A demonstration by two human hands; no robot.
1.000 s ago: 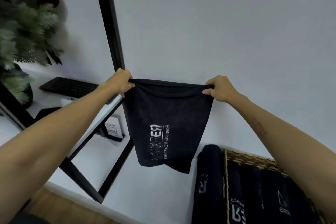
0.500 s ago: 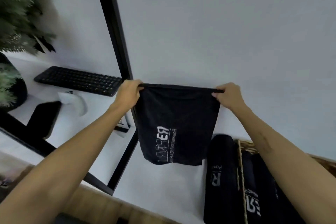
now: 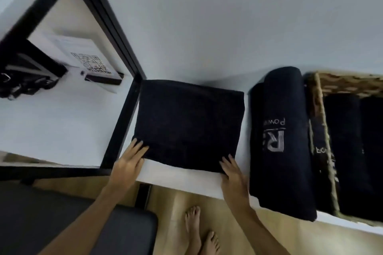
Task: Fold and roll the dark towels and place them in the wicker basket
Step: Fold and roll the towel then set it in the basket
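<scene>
Folded dark towel (image 3: 187, 124) flat near the table's (image 3: 186, 37) front edge. Left hand (image 3: 129, 163) and right hand (image 3: 233, 174) pressing straight fingers on its near corners, gripping nothing. Rolled towel (image 3: 279, 141) just beside the wicker basket (image 3: 317, 97), more dark rolls (image 3: 348, 151) inside.

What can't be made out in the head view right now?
- Wicker basket: right part cut off by the frame edge; number of rolled towels inside unknown.
- Rolled towel beside the basket: print partly wrapped out of sight, only "Powe" and "R" readable.
- Folded towel: layer count hidden; any logo not visible.
- Left hand and right hand: fingers lie flat on the near edge; thumbs underneath unclear.
- QR card: blurred.
</scene>
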